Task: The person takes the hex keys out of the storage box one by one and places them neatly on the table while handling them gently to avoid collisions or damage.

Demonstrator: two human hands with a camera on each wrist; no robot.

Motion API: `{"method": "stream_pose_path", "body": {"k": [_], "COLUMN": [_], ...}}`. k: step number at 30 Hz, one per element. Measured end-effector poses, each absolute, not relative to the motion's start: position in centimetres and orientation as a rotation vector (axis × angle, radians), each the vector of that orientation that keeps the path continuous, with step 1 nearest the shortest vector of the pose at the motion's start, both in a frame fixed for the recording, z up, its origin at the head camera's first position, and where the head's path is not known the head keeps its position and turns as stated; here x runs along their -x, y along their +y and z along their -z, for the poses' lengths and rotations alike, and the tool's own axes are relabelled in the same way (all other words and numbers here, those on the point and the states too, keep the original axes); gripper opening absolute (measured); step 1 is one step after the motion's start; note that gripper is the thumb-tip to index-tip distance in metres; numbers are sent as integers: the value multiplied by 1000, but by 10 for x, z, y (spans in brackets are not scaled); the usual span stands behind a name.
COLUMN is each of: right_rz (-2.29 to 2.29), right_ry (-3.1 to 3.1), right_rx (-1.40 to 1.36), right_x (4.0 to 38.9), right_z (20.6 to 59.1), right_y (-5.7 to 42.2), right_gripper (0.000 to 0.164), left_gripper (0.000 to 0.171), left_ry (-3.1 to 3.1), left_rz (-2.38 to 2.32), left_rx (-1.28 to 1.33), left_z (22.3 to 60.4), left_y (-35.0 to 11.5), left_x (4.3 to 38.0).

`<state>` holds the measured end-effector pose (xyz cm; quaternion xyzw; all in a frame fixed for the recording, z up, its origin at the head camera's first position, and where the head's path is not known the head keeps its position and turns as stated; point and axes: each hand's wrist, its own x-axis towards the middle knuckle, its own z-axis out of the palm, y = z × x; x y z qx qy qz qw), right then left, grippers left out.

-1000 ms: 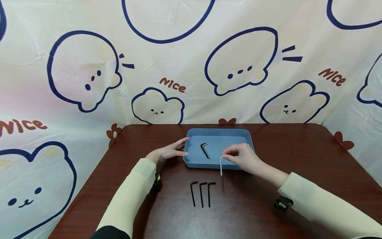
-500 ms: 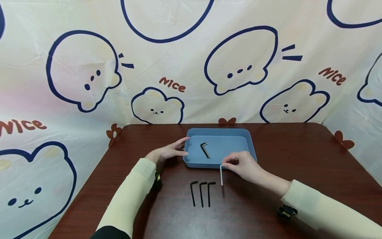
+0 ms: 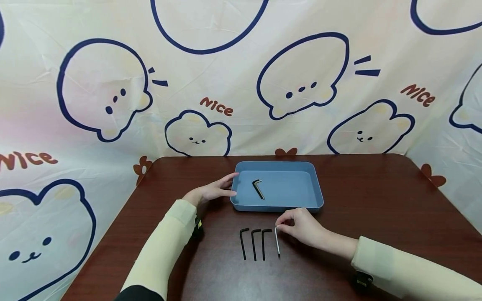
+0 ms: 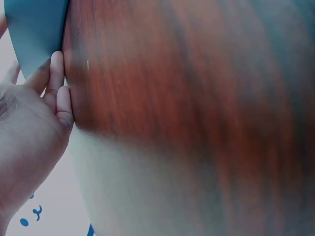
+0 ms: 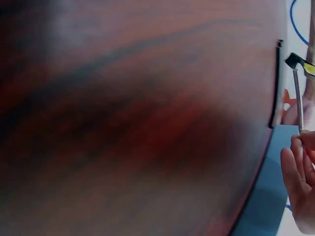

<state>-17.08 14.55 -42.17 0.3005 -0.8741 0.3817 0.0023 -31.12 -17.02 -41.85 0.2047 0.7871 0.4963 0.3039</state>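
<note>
My right hand [image 3: 304,229] pinches the short end of a hex key [image 3: 277,241] between thumb and fingertips. The key looks pale and shiny, its long arm slanting down towards me close above the table; whether its tip touches is unclear. Left of it, three black hex keys [image 3: 263,246] lie side by side, short arms at the far end. My left hand [image 3: 211,191] rests at the left side of a blue tray [image 3: 291,190], fingers extended against its wall. Inside the tray lies an L-shaped hex key [image 3: 258,190], dark and brassy, possibly two together.
The dark brown wooden table [image 3: 376,196] extends around the tray. Behind it hangs a pale cloth [image 3: 241,83] with bear drawings. A small black device [image 3: 362,281] sits under the right sleeve.
My right hand has moved from over the tray towards me, carrying the hex key down beside the row of black keys. My left hand has stayed at the tray.
</note>
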Motion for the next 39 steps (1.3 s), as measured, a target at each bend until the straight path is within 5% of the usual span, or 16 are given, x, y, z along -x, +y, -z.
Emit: {"method": "stream_pose_path", "body": {"k": [39], "right_rz": [-966], "right_ry": [-2851], "right_rx": [-824], "right_x": [175], "right_z": [440], "right_y": [133], "right_gripper": [4], "left_gripper": [77], "left_ry": [2096], "left_rz": [-1309], "left_rx": [-549], "left_z": [418], "left_y": [-171], "left_x": [309]}}
